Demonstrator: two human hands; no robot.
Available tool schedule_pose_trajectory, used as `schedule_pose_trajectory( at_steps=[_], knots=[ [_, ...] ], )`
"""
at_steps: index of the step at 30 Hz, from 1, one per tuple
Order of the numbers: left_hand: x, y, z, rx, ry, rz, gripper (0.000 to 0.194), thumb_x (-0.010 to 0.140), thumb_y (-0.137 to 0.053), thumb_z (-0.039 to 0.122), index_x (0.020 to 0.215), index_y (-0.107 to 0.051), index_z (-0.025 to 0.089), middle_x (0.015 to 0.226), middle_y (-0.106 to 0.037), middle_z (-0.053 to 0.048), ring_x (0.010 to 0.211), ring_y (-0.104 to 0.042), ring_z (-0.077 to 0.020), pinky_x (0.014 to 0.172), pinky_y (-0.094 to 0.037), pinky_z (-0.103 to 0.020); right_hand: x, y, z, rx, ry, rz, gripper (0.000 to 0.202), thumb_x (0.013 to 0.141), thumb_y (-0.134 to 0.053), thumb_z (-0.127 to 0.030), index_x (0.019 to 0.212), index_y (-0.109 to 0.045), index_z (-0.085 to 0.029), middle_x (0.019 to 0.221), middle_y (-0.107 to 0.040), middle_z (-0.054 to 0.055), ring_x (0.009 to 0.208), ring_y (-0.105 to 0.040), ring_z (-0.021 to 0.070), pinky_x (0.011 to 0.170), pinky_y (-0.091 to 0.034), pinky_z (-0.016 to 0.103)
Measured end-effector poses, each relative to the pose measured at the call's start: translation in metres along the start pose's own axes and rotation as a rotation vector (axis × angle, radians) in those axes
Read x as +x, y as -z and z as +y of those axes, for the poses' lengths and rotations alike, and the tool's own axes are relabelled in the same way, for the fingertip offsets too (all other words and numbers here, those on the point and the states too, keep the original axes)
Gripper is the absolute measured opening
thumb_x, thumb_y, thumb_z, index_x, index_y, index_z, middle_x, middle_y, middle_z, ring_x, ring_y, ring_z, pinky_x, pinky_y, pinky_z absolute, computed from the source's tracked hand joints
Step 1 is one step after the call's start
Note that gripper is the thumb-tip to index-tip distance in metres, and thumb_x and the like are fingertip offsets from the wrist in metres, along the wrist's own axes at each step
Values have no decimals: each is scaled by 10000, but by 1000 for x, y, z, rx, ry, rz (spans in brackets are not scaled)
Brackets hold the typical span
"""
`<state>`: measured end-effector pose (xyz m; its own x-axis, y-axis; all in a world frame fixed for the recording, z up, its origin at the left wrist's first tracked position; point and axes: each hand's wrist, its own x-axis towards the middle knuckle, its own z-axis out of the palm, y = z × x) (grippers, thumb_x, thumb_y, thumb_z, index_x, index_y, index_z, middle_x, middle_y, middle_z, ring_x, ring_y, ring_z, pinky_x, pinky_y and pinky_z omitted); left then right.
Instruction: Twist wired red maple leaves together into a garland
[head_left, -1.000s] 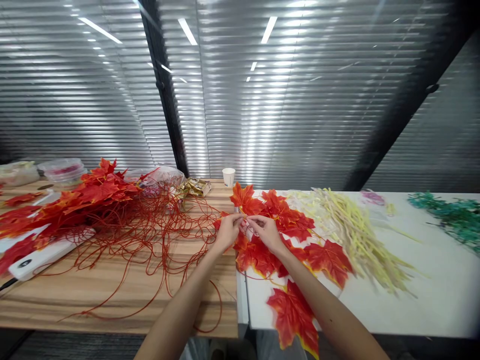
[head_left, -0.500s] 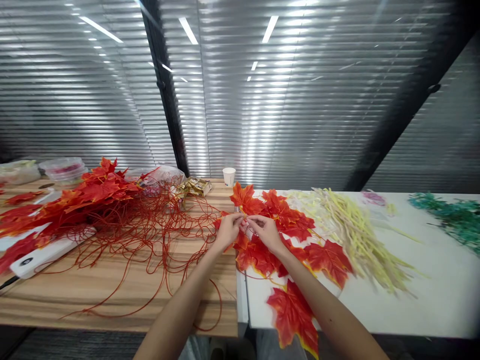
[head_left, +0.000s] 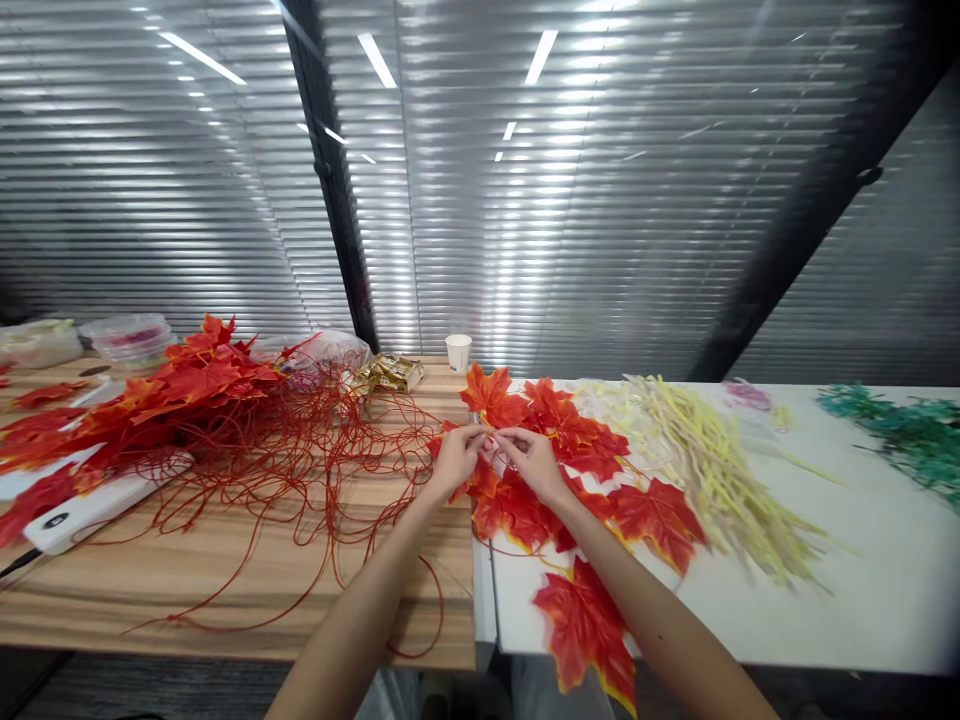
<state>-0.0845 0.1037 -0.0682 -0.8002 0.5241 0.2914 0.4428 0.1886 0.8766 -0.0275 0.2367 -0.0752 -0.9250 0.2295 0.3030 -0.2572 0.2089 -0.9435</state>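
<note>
My left hand point(head_left: 457, 458) and my right hand point(head_left: 531, 462) meet above the seam between two tables, fingertips pinched close together. What lies between the fingers is too small to make out; it is near the stem of the garland. Red-orange artificial maple leaves point(head_left: 656, 520) on a garland spread around and beneath both hands, mostly on the white table. One large leaf point(head_left: 589, 635) hangs over the front edge below my right forearm. Thin red cords point(head_left: 322, 470) lie tangled on the wooden table left of my left hand.
A pile of red leaves point(head_left: 210, 375) and a white device point(head_left: 105, 505) with a black cable lie at left. Behind stand a paper cup point(head_left: 457, 353), gold packets point(head_left: 394, 373) and plastic containers point(head_left: 129, 338). Yellow strands point(head_left: 712, 470) and green foliage point(head_left: 900, 430) lie at right.
</note>
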Motion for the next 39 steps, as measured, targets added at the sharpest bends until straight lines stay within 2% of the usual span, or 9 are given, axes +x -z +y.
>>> schedule_pose_trajectory(
  at_steps=[12, 17, 30, 39],
  knots=[
    [2, -2, -6, -64, -1, -2, 268, 798, -426, 196, 936, -643, 119, 728, -646, -51, 718, -586, -130, 711, -459, -233, 0, 0, 0, -6, 4, 7, 274, 731, -577, -362, 866, -650, -135, 864, -662, 77, 716, -610, 163, 663, -484, 261],
    [2, -3, -9, -111, 12, -7, 270, 796, -430, 196, 950, -635, 112, 717, -643, -53, 707, -588, -131, 713, -460, -239, -1, 1, -3, -14, -6, -10, 280, 740, -564, -380, 856, -651, -139, 796, -665, 70, 719, -616, 175, 671, -487, 272],
    [1, 0, -4, -31, -16, -28, 271, 793, -418, 169, 929, -646, 119, 769, -652, -54, 709, -580, -124, 703, -455, -223, 0, 1, 1, -22, -1, -1, 300, 728, -571, -388, 862, -661, -136, 773, -667, 71, 719, -618, 177, 682, -491, 286],
    [0, 0, 0, -39, -2, -35, 237, 787, -425, 175, 838, -648, 116, 724, -637, -50, 668, -569, -121, 684, -458, -225, 0, 2, 2, -41, 23, -5, 277, 736, -565, -372, 859, -659, -142, 769, -665, 67, 727, -616, 183, 690, -490, 297]
  ],
)
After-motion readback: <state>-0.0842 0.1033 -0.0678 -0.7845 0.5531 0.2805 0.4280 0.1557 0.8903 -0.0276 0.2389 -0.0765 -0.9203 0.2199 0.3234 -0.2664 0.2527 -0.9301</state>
